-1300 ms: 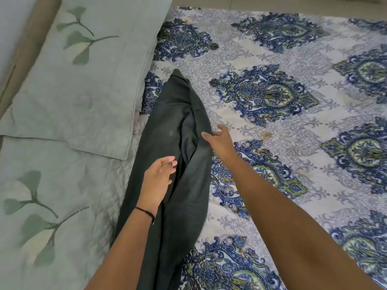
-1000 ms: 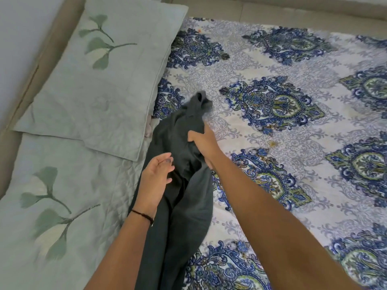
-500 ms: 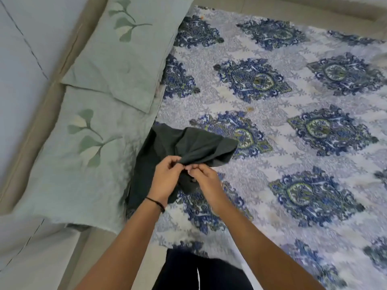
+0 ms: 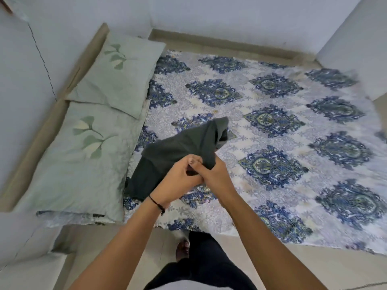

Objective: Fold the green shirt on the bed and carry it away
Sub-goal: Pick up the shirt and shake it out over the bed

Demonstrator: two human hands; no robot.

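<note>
Head view, looking down over both forearms toward a bed (image 4: 293,130) covered with a white sheet printed in blue medallions. Green shirt (image 4: 178,147): dark green, bunched and partly doubled over, held up in front of the person above the near left part of the bed. One fold juts up and to the right over the sheet, and the rest hangs down to the left toward the bed's near edge. Whether that hanging part touches the sheet cannot be told.

Left hand (image 4: 178,183): fingers curled round the gathered cloth at the shirt's lower right corner, with a thin black cord (image 4: 157,203) round the wrist. Right hand (image 4: 217,176): pressed against the left hand, its fingers also curled into the same bunch of cloth, so that both hands grip the shirt at one spot. The fingertips of both hands are largely hidden by one another and by the cloth.

Two pale green pillows with leaf prints lie along the left side of the bed, the far pillow (image 4: 121,74) overlapping the top of the near pillow (image 4: 83,160). The shirt's hanging edge is just beside the near pillow. Pale walls (image 4: 230,15) enclose the bed on the left and far sides. At the bottom centre, dark trousers (image 4: 205,268) and a bare foot (image 4: 183,249) stand on a beige floor (image 4: 314,266) at the bed's near edge.
</note>
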